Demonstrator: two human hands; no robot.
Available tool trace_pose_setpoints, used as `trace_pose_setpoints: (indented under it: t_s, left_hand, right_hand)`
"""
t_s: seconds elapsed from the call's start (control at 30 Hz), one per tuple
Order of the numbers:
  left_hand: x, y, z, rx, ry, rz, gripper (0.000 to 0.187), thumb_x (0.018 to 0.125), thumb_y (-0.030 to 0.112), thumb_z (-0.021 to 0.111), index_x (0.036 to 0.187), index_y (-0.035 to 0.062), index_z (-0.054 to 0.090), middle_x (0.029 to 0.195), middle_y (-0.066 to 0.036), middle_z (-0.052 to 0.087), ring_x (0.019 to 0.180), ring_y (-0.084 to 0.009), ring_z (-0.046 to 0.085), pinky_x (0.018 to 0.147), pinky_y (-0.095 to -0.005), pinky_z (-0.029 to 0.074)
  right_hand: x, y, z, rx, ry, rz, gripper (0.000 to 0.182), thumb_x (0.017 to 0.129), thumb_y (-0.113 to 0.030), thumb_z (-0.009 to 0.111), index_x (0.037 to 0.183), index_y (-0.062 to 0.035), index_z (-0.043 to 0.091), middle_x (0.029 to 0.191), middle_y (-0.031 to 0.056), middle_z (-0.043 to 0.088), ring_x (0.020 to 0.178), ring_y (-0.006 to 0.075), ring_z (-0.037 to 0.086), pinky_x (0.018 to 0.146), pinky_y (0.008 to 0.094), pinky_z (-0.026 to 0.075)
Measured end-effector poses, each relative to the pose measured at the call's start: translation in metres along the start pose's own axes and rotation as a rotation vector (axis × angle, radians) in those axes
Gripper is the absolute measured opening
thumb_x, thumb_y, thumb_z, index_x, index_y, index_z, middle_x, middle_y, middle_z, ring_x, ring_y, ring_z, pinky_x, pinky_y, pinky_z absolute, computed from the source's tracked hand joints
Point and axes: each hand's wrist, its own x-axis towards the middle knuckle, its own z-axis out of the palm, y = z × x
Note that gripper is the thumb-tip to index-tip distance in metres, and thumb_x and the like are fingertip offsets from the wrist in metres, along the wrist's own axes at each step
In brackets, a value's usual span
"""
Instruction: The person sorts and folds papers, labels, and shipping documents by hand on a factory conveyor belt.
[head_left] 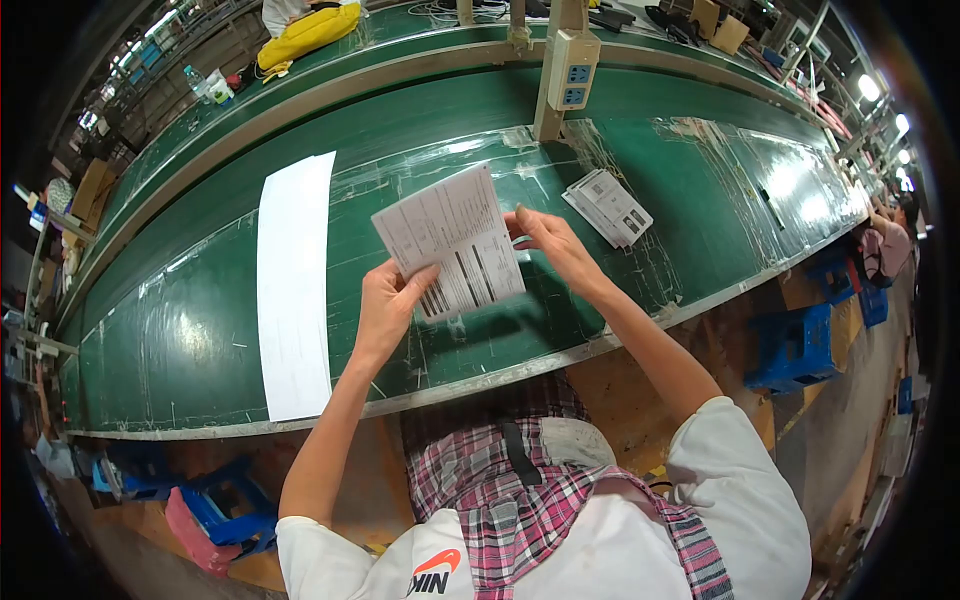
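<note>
A printed leaflet (450,215) with text, tables and dark bars is held up, tilted, over the green worktable (450,358). My left hand (392,300) grips its lower left corner, thumb on the front and fingers behind. My right hand (550,245) is at the right edge with fingers curled round it, the fingertips partly hidden by the paper. A small blue band shows at these fingers. Left of my hands lies a stack of long white sheets (293,290). To the right rests a small pile of printed leaflets (610,208).
A post with a socket box (574,70) rises behind the table. A yellow bag (310,38) and a bottle (197,84) sit on the far bench. Blue stools (790,350) stand below the front edge at both sides. Another person (885,245) is at far right.
</note>
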Motion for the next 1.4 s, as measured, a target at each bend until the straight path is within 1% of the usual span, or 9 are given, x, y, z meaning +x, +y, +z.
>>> trace_pose_setpoints:
  t_s: [0.2, 0.7, 0.9, 1.0, 1.13, 1.23, 1.3, 1.33, 1.4]
  left_hand:
    - [-0.003, -0.018, 0.001, -0.082, -0.094, -0.174, 0.022, 0.096, 0.015, 0.068, 0.105, -0.0043, 0.070, 0.091, -0.005, 0.072, 0.074, -0.0061, 0.062, 0.067, -0.0249, 0.051]
    - [-0.011, -0.037, 0.013, -0.291, -0.011, -0.236, 0.024, 0.100, 0.017, 0.062, 0.110, -0.0044, 0.067, 0.094, -0.005, 0.072, 0.076, -0.0043, 0.063, 0.067, -0.0218, 0.051]
    - [-0.011, -0.035, 0.015, -0.304, -0.021, -0.238, 0.025, 0.100, 0.016, 0.062, 0.114, -0.0045, 0.065, 0.098, -0.006, 0.073, 0.078, -0.0053, 0.065, 0.069, -0.0216, 0.052]
    - [-0.011, -0.045, 0.012, -0.326, -0.008, -0.247, 0.024, 0.099, 0.014, 0.063, 0.115, -0.0028, 0.066, 0.101, -0.007, 0.073, 0.080, -0.0062, 0.066, 0.071, -0.0220, 0.054]
    - [-0.015, -0.043, 0.012, -0.415, 0.001, -0.236, 0.024, 0.097, 0.007, 0.061, 0.118, 0.0001, 0.067, 0.106, -0.008, 0.072, 0.086, -0.0096, 0.069, 0.077, -0.0245, 0.057]
    - [-0.018, -0.035, 0.016, -0.418, 0.000, -0.214, 0.025, 0.094, 0.003, 0.058, 0.114, 0.0043, 0.073, 0.099, -0.006, 0.074, 0.083, -0.0066, 0.067, 0.074, -0.0223, 0.054]
    - [-0.018, -0.037, 0.014, -0.406, -0.049, -0.204, 0.028, 0.092, -0.003, 0.052, 0.105, 0.0014, 0.076, 0.096, -0.008, 0.074, 0.085, -0.0091, 0.068, 0.074, -0.0235, 0.055]
    - [-0.018, -0.042, 0.011, -0.411, -0.086, -0.195, 0.029, 0.092, -0.004, 0.050, 0.104, 0.0009, 0.076, 0.096, -0.009, 0.074, 0.085, -0.0096, 0.068, 0.074, -0.0237, 0.055]
    - [-0.019, -0.039, 0.011, -0.422, -0.110, -0.205, 0.032, 0.089, -0.006, 0.046, 0.097, -0.0025, 0.077, 0.095, -0.011, 0.075, 0.084, -0.0118, 0.070, 0.075, -0.0239, 0.055]
  right_hand:
    - [-0.007, 0.001, 0.014, 0.043, -0.073, 0.046, 0.030, 0.095, -0.019, 0.069, 0.111, 0.0057, 0.071, 0.096, 0.0070, 0.073, 0.086, 0.0096, 0.064, 0.080, 0.0262, 0.052]
    - [-0.002, 0.014, 0.000, -0.010, -0.229, 0.228, 0.034, 0.093, -0.023, 0.068, 0.112, 0.0048, 0.071, 0.098, 0.0099, 0.073, 0.087, 0.0126, 0.066, 0.082, 0.0285, 0.052]
    - [-0.003, 0.019, 0.000, -0.026, -0.216, 0.220, 0.034, 0.093, -0.022, 0.067, 0.115, 0.0040, 0.069, 0.093, 0.0070, 0.071, 0.080, 0.0103, 0.062, 0.072, 0.0258, 0.048]
    - [-0.008, 0.010, 0.003, 0.114, -0.219, 0.242, 0.031, 0.094, -0.022, 0.067, 0.112, 0.0033, 0.069, 0.089, 0.0007, 0.068, 0.071, 0.0035, 0.053, 0.064, 0.0205, 0.041]
    - [-0.011, 0.014, 0.001, 0.188, -0.204, 0.263, 0.024, 0.094, -0.014, 0.066, 0.113, 0.0009, 0.069, 0.091, 0.0003, 0.068, 0.072, 0.0029, 0.051, 0.063, 0.0199, 0.041]
    - [-0.011, 0.023, -0.001, 0.226, -0.219, 0.240, 0.020, 0.093, -0.008, 0.063, 0.110, -0.0026, 0.071, 0.093, 0.0007, 0.069, 0.074, 0.0035, 0.055, 0.065, 0.0188, 0.042]
    - [-0.012, 0.022, 0.000, 0.166, -0.227, 0.204, 0.023, 0.091, -0.004, 0.059, 0.109, -0.0065, 0.074, 0.091, 0.0008, 0.071, 0.072, 0.0032, 0.055, 0.063, 0.0177, 0.040]
    - [-0.013, 0.018, 0.001, 0.227, -0.223, 0.213, 0.024, 0.088, 0.002, 0.055, 0.098, -0.0050, 0.076, 0.089, 0.0015, 0.072, 0.074, 0.0048, 0.058, 0.066, 0.0192, 0.044]
    - [-0.014, 0.021, -0.003, 0.235, -0.242, 0.201, 0.026, 0.086, 0.004, 0.053, 0.094, -0.0038, 0.076, 0.090, 0.0027, 0.073, 0.077, 0.0070, 0.061, 0.071, 0.0213, 0.048]
